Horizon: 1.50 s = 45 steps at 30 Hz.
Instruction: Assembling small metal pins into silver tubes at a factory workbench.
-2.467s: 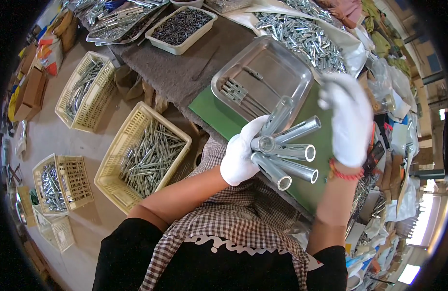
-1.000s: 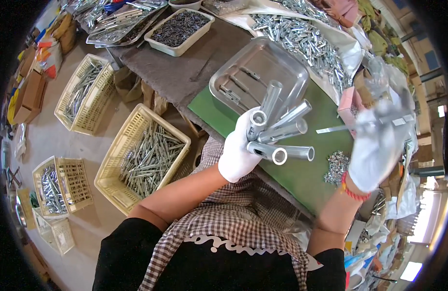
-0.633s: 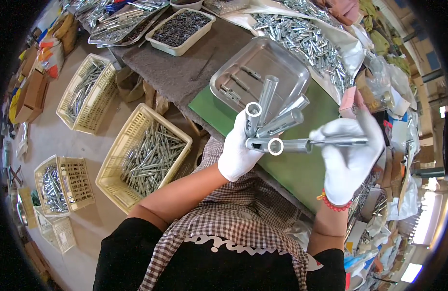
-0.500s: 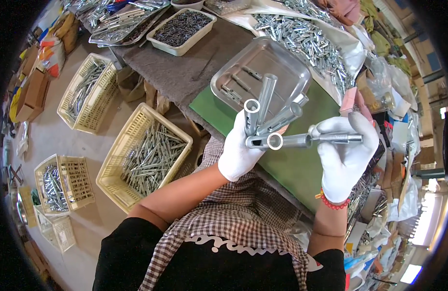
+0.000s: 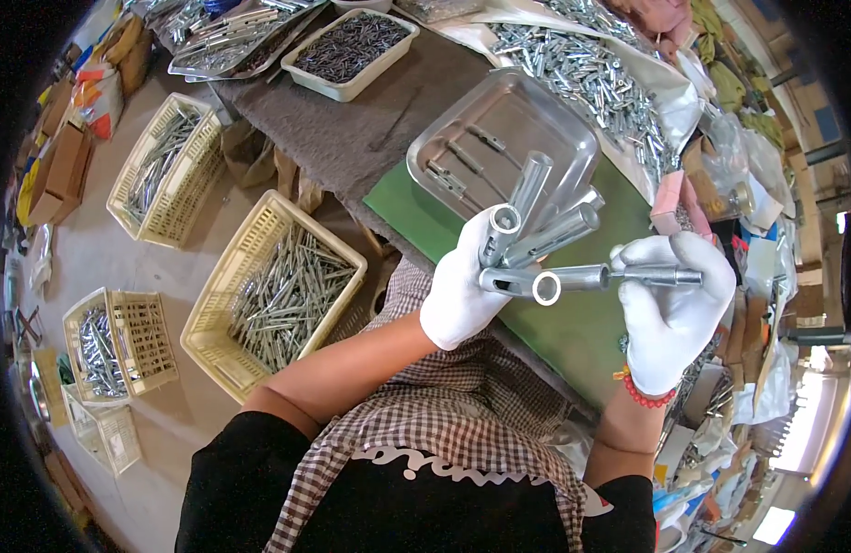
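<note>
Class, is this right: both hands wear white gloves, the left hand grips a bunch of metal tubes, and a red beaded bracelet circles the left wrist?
Not quite: the head view shows the red beaded bracelet on the right wrist, not the left. The rest stands: the left hand and right hand wear white gloves, and the left grips a bunch of metal tubes.

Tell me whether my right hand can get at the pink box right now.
Probably yes: the pink box sits just beyond your right hand, with nothing visible blocking the way, though that hand is occupied with a metal rod.
</note>
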### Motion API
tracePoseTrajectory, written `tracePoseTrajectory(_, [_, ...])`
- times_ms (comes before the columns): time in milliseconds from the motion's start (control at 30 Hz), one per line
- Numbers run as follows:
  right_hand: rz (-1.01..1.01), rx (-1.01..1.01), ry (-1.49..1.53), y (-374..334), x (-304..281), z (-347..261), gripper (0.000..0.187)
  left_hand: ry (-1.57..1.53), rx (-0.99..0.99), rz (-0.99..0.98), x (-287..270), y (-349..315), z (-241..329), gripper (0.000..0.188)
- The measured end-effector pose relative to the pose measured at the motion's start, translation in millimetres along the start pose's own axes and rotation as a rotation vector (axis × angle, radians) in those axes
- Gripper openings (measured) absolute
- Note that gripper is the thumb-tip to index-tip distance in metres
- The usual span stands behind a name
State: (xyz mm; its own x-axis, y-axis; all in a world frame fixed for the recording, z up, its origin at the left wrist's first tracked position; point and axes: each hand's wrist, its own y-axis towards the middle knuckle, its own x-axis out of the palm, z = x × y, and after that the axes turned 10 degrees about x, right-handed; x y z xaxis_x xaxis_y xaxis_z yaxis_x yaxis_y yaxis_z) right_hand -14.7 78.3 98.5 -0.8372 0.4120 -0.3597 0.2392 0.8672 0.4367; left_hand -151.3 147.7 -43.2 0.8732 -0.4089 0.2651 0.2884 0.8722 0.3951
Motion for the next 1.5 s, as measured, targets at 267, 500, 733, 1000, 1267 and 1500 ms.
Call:
tracePoseTrajectory(267, [0.011,0.002,-0.042,-2,4,-4,0.060,-0.225,-0.141,0.036,0,0,-2,0.072])
tracePoseTrajectory(500, [-0.158,-0.082,-0.239,5,-1,-10,0.039,-0.146,-0.059,0.004,0,2,4,0.066])
tracePoseTrajectory(733, [-0.185,0.044,-0.063,9,-6,-8,0.041,-0.289,-0.172,0.048,0,1,-1,0.067])
tracePoseTrajectory(1000, [-0.164,0.127,0.088,9,0,-6,0.038,-0.247,-0.150,0.089,7,4,-5,0.068])
tracePoseTrajectory(1267, [-0.258,0.005,-0.183,20,-7,-3,0.035,0.145,0.084,0.003,0,2,7,0.070])
tracePoseTrajectory(1500, [0.057,0.275,0.020,39,7,12,0.021,-0.025,-0.049,-0.027,-5,-4,-5,0.073])
